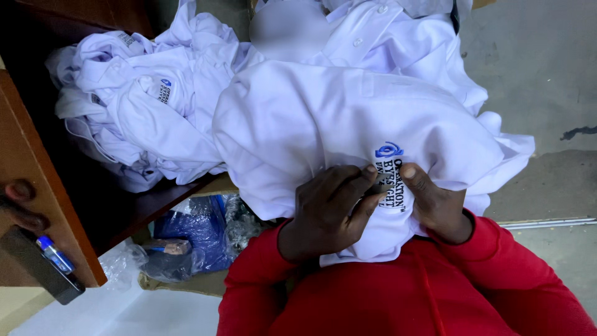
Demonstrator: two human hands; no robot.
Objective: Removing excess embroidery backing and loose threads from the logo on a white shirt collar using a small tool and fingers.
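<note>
Pinching white shirt w/ both hands, left hand & right hand closed on logo area.

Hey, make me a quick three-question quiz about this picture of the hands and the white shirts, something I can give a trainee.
1. True or false: both hands, the left hand and the right hand, touch the white shirt on the person's lap.
2. Where is the pile of white shirts lying? A) on the grey floor B) in the wooden compartment C) in a blue bag
3. What colour are the person's sleeves?

Key
1. True: the fingers of both hands press the cloth beside the blue embroidered emblem.
2. B: the pile sits inside the wooden compartment, left of the lap shirt.
3. Red.
</note>
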